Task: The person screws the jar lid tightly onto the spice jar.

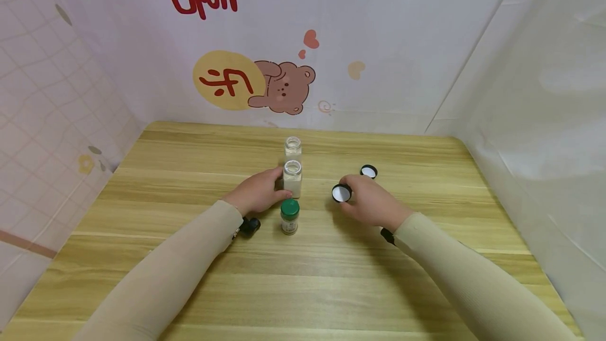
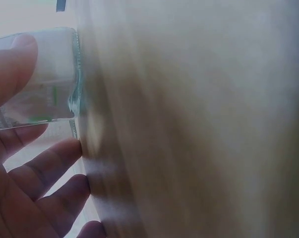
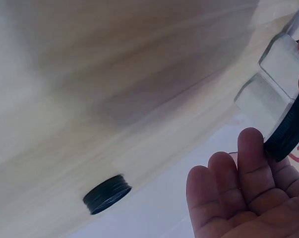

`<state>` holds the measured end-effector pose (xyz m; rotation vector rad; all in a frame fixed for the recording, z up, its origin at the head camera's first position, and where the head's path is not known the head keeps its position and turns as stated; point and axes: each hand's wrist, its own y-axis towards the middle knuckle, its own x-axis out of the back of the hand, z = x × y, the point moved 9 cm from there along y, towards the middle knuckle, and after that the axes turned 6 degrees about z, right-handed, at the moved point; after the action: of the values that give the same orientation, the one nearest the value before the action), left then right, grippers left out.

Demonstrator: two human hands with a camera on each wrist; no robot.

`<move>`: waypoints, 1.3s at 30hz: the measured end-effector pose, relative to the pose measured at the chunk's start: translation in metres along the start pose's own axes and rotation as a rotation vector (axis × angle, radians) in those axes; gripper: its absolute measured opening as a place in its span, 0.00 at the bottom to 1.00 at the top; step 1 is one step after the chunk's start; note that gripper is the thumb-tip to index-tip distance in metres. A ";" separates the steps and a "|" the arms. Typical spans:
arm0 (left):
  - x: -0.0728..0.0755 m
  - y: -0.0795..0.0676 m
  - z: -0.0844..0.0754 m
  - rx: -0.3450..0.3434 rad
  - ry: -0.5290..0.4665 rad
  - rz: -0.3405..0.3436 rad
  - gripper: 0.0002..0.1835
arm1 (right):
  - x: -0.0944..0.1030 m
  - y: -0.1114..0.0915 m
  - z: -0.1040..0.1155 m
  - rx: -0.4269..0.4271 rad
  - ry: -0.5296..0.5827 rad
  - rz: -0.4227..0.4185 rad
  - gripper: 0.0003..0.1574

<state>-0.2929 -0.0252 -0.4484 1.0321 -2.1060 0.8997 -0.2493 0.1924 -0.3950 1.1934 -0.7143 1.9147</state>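
My left hand (image 1: 258, 191) holds the nearer of two open glass jars (image 1: 293, 185), with pale contents inside. In the left wrist view the thumb (image 2: 15, 69) lies on that jar (image 2: 55, 69) as it stands on the table. Just behind it is the second open glass jar (image 1: 293, 152). A small green-capped bottle (image 1: 290, 220) stands in front. My right hand (image 1: 374, 200) pinches a black lid (image 3: 288, 130) with its white inside facing up, apart from the jars. Behind that hand another black lid (image 1: 369, 172) lies white side up on the table.
The wooden table (image 1: 303, 283) meets a printed white cloth backdrop (image 1: 379, 67) along its far edge. White cloth also hangs at the left and right sides. A black device (image 1: 250, 226) sits by the left wrist.
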 end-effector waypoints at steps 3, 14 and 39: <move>0.000 0.000 0.000 0.005 -0.002 0.001 0.34 | 0.001 0.006 0.003 -0.009 -0.007 0.000 0.17; 0.000 0.000 0.000 0.005 -0.008 -0.010 0.33 | 0.003 0.027 0.013 -0.029 0.001 -0.029 0.20; 0.001 0.001 0.001 -0.003 -0.005 -0.018 0.34 | 0.010 0.058 0.036 -0.019 -0.002 -0.055 0.22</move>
<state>-0.2941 -0.0259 -0.4485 1.0515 -2.0985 0.8855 -0.2823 0.1355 -0.3747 1.1913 -0.6919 1.8583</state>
